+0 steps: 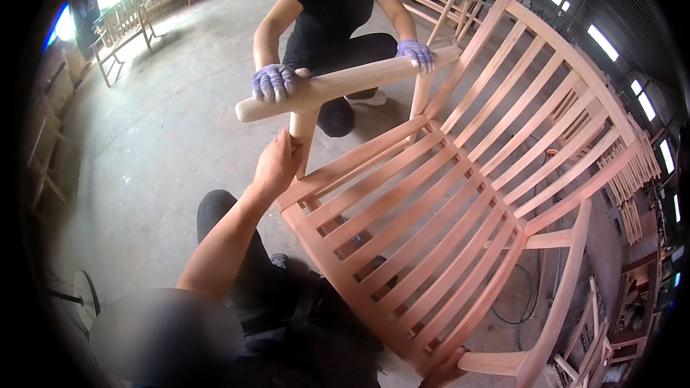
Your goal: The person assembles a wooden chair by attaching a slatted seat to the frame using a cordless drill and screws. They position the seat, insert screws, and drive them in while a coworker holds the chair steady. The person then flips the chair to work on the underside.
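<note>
A bare-wood slatted armchair (pixel 440 233) stands tilted in front of me, its slatted back at the upper right. My left hand (pixel 280 164) is closed around the front post (pixel 302 135) under the far armrest (pixel 352 80). At the lower edge, my right hand (pixel 445 369) grips the chair's near front corner, beside the post of the other armrest (pixel 557 309); its fingers are partly hidden. Across from me a co-worker (pixel 332 21) crouches, with purple-and-white gloved hands resting on the far armrest, one near each end.
Slatted benches (pixel 123 32) stand on the concrete floor (pixel 144 147) at the upper left. Stacked wooden parts (pixel 632 205) and another chair frame (pixel 586 345) lie to the right. A hose (pixel 530 300) runs along the floor behind the chair.
</note>
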